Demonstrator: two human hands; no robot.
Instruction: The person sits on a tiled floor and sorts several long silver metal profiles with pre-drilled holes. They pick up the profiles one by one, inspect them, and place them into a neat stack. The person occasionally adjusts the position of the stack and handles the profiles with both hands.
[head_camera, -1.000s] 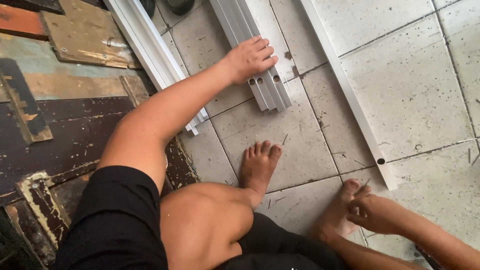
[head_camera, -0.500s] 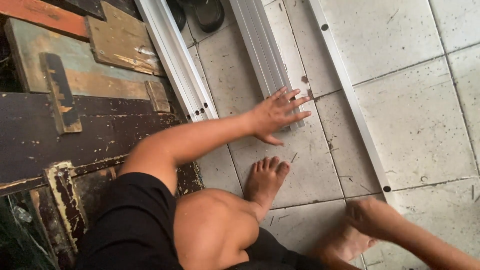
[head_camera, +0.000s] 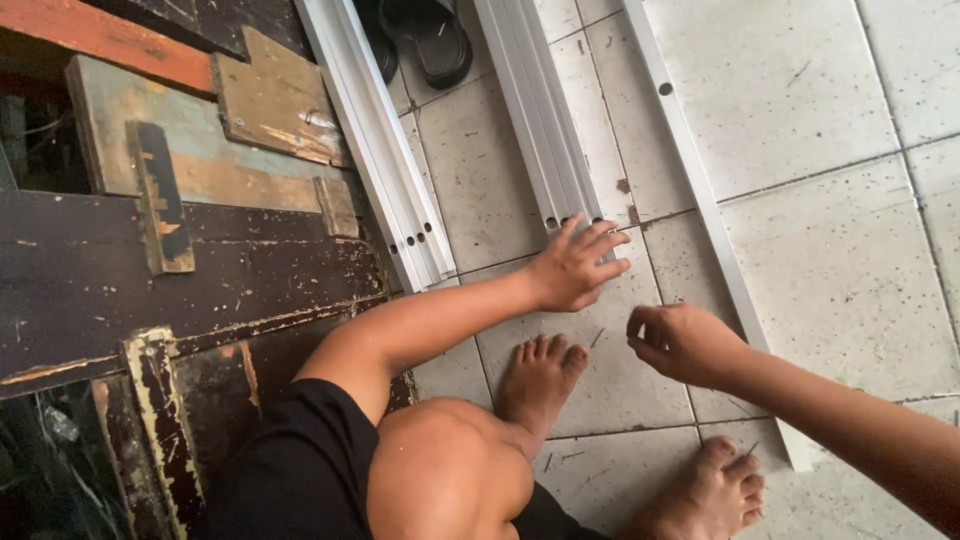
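My left hand (head_camera: 578, 266) rests with fingers spread on the near end of a bundle of white aluminium profiles (head_camera: 536, 110) lying on the tiled floor. My right hand (head_camera: 678, 340) hovers just right of it, fingers curled and pinched together; whether something small sits between them I cannot tell. A single long white profile with holes (head_camera: 690, 170) runs along the floor beside my right hand. Another stack of white profiles (head_camera: 380, 160) lies to the left, beside the wood. My bare feet (head_camera: 540, 375) are planted below my hands.
Worn painted wooden boards and pallets (head_camera: 180, 250) fill the left side. A pair of dark sandals (head_camera: 430, 40) lies at the top between the profile stacks. Small screws or chips (head_camera: 596, 338) are scattered on the dirty grey tiles (head_camera: 830, 270).
My left hand slid down from the middle bundle to its near end. My right hand came up from near my right foot to beside the left hand. The camera view moved closer.
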